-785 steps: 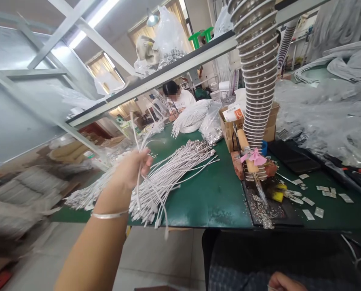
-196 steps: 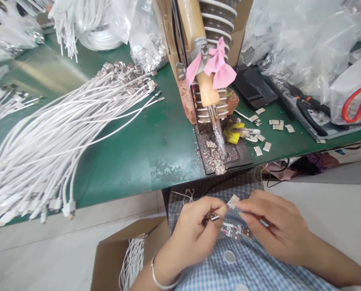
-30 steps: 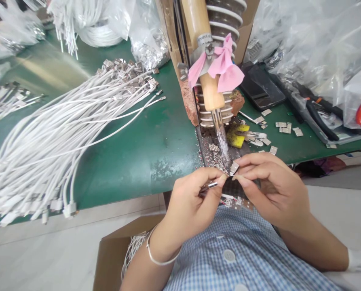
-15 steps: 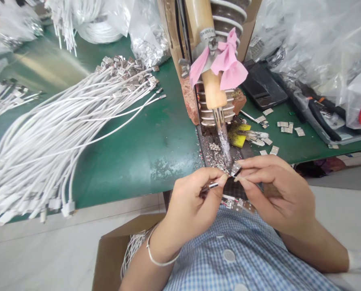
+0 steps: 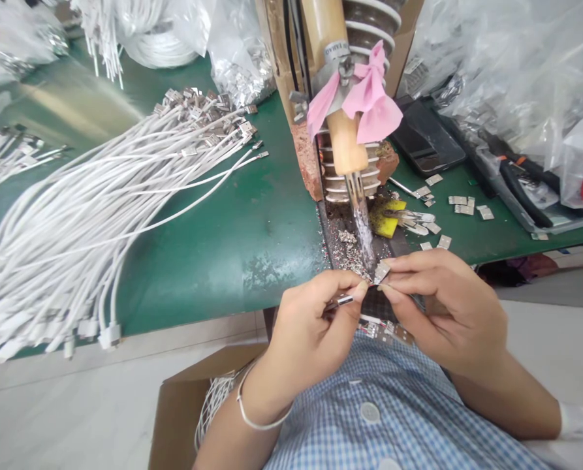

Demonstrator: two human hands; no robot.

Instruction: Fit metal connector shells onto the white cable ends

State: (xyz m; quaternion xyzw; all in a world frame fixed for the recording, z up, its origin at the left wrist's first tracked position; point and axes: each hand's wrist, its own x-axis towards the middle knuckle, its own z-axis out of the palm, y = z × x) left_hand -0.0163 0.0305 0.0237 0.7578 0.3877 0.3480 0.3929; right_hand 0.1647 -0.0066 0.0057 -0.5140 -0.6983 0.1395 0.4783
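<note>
A soldering iron (image 5: 363, 228) is fixed on a stand, its tip pointing down toward my fingers. My left hand (image 5: 320, 320) is closed, thumb and forefinger pinching the thin end of a USB cable just below the tip. A dark and silver USB plug (image 5: 343, 301) pokes out between its fingers. My right hand (image 5: 442, 307) pinches a small metal USB connector (image 5: 382, 270) against or very near the iron tip; contact is hard to tell. Below both hands, more USB connectors (image 5: 389, 331) and a white cable end show over my lap, partly hidden.
White cables (image 5: 100, 183) with metal plugs lie heaped on the green table (image 5: 213, 261). Solder crumbs surround a yellow sponge (image 5: 385, 219). Loose connectors (image 5: 462, 204), a phone (image 5: 428, 137) and a tool tray (image 5: 521, 189) are to the right. A cardboard box (image 5: 178, 411) stands below.
The USB connector in my right hand has tilted, showing its bright face instead of a dark edge. My fingertips have shifted slightly; the left hand is nearly still.
</note>
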